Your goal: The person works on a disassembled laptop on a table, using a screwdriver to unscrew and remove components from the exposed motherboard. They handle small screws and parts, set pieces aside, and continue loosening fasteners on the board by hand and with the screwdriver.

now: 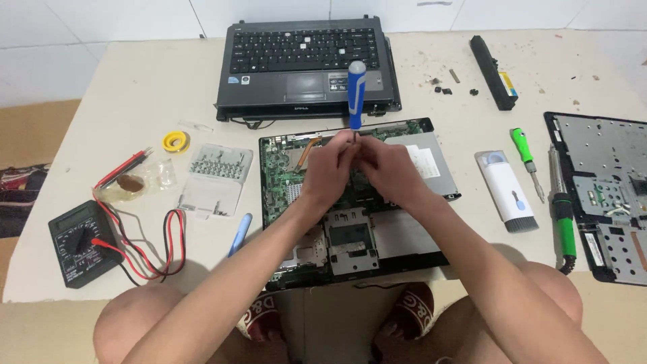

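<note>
Head view looks down on a pale counter (135, 87) spread with repair gear. Largest on it is the opened laptop base (357, 202), its green circuit board bare, lying right in front of the person; behind it sits a second laptop (306, 64) with its keyboard up. At the right edge lies a removed bottom cover (603, 195), and at the left a black multimeter (79, 243) with red and black leads. A clear case of bits (219, 172) rests left of the base. Over the board the left hand (330, 172) and right hand (391, 172) meet, fingers of both pressed together around the lower shaft of a blue-handled screwdriver (356, 94), which stands upright, tip down near the board's upper edge. This looks like the working of a screw there; the next move likely calls for keeping the tool plumb and seated while it turns.
</note>
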